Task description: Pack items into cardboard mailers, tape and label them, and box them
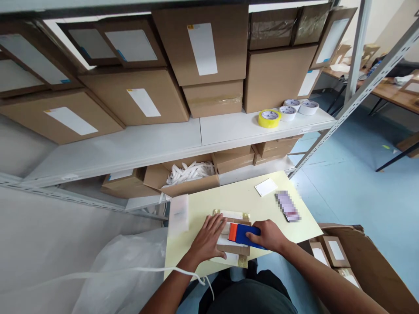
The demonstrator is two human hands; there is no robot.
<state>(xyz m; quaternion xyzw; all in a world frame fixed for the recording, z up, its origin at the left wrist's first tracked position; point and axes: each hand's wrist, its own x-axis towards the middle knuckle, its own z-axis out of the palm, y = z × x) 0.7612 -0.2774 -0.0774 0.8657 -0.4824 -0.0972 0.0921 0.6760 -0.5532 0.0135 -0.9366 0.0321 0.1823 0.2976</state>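
Note:
On the pale yellow table (212,203) lies a small cardboard box (234,249) with a white label and strips of tape at its near and far ends. My left hand (207,239) lies flat on the box's left side, fingers stretched out. My right hand (268,235) is closed on a blue and orange tape dispenser (240,233) that rests on top of the box.
A white foam block (179,212), a white card (266,187) and a phone (287,206) lie on the table. Shelves behind hold several cardboard boxes and tape rolls (269,118). An open carton (356,257) with small boxes stands at right, a plastic bag (124,270) at left.

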